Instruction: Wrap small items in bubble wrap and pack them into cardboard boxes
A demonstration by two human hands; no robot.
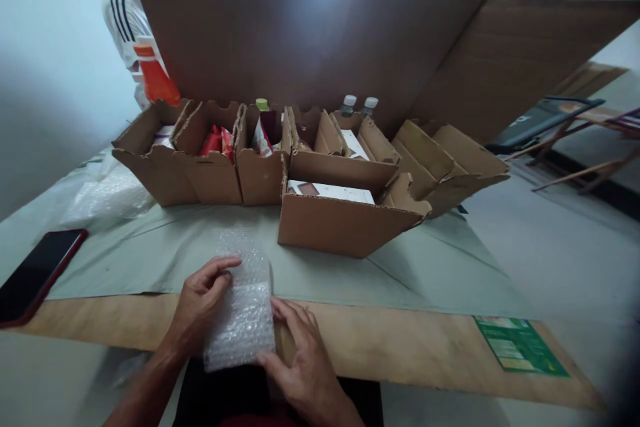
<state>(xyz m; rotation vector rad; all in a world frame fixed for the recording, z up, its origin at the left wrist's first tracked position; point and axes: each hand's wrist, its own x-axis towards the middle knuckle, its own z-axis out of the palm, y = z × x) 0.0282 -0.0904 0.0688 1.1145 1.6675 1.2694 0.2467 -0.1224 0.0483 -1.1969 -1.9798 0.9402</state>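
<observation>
A sheet of clear bubble wrap (pixel 243 307) lies folded at the near edge of the table, one end stretching away over the green paper (pixel 150 260). My left hand (pixel 200 303) grips its left side, fingers curled onto the top. My right hand (pixel 300 360) presses against its lower right corner. Whatever is inside the wrap is hidden. Just beyond stands an open cardboard box (pixel 340 220) holding a flat white carton (pixel 330 191).
A row of open cardboard boxes (pixel 200 167) with red packets, a pouch and bottles lines the back. A tall cardboard sheet (pixel 310 40) stands behind. A dark phone (pixel 35 273) lies left, more bubble wrap (pixel 107 197) beyond it, a green label (pixel 520 345) right. A person stands back left.
</observation>
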